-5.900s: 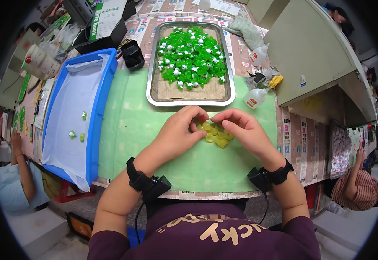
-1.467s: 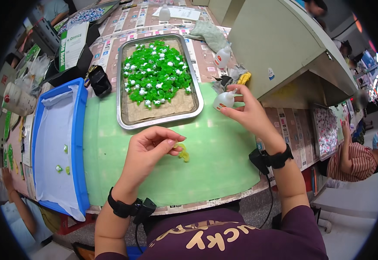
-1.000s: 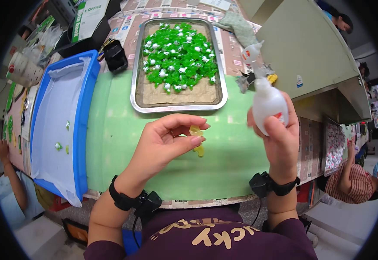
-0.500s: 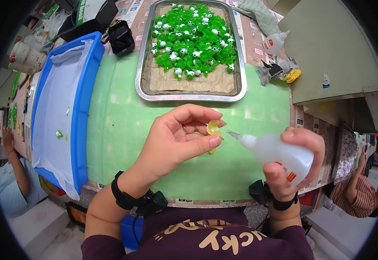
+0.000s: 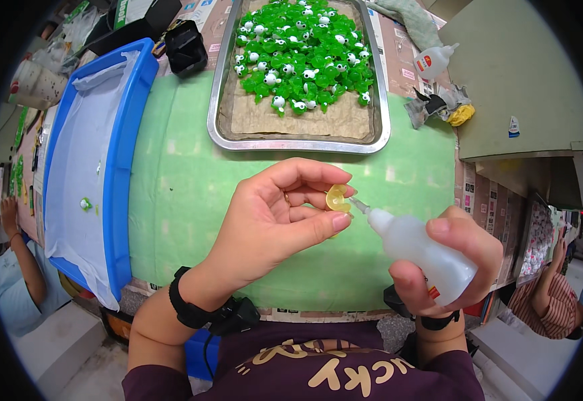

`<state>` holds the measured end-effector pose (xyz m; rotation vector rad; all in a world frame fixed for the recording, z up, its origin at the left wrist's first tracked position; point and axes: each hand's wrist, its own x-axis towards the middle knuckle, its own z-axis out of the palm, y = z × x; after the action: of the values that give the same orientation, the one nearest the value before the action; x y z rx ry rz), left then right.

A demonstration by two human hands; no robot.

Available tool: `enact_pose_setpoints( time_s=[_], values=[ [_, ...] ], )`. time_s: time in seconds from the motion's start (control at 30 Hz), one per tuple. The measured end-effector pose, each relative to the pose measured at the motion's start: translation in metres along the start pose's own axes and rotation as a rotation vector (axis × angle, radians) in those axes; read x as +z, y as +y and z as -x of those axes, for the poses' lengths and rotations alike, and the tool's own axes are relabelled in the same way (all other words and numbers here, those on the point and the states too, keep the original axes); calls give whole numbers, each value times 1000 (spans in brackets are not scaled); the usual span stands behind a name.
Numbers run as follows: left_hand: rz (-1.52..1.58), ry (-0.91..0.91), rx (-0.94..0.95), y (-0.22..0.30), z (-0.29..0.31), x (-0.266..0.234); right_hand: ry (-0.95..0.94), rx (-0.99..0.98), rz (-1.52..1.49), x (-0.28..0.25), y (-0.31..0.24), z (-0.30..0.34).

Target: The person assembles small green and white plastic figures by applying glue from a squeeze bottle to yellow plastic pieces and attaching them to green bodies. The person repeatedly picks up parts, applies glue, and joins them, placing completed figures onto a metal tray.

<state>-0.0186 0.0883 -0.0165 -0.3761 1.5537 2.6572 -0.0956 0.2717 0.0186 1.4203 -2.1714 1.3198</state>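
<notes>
Across a table spread with printed paper (image 5: 470, 175) and a green sheet (image 5: 191, 200), works at the lower middle of the frame in a purple shirt (image 5: 258, 371). Right of centre, grips a translucent white squeeze bottle (image 5: 415, 242) with the right hand (image 5: 462, 257), fingers and thumb clamped around its body. Tilts it, aiming its thin metal tip (image 5: 360, 205) at a small yellow piece (image 5: 336, 198) in the centre of the frame; cannot tell touching from just short of it. Pinches that piece above the sheet with the left hand (image 5: 281, 217), thumb and fingertips clamped on it.

At left, has a long blue tray (image 5: 116, 217) lined with white sheeting (image 5: 81, 167), bearing a little green-and-white figure (image 5: 85, 203). Farther up, at top centre, has a metal tray (image 5: 298, 145) lined with brown paper (image 5: 285, 122) and heaped with green-and-white pieces (image 5: 298, 60). Between both trays, a black container (image 5: 186, 50). At upper right, crumpled rags (image 5: 432, 105) beside a yellow scrap (image 5: 462, 115), then a second bottle (image 5: 434, 62), then a greyish cloth (image 5: 408, 20). Beyond, a grey cabinet (image 5: 532, 73). Toward the far rims, a person in light blue (image 5: 11, 281) at left and another in stripes (image 5: 535, 307) at right.
</notes>
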Motion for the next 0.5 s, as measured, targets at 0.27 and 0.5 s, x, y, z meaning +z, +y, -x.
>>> enact_pose_setpoints(
  time_s=[0.27, 0.5],
  values=[
    [3, 5, -6, 1, 0, 0, 2, -2, 14, 2, -2, 0],
    [1, 10, -5, 1, 0, 1, -21, 8, 9, 2, -3, 0]
  ],
)
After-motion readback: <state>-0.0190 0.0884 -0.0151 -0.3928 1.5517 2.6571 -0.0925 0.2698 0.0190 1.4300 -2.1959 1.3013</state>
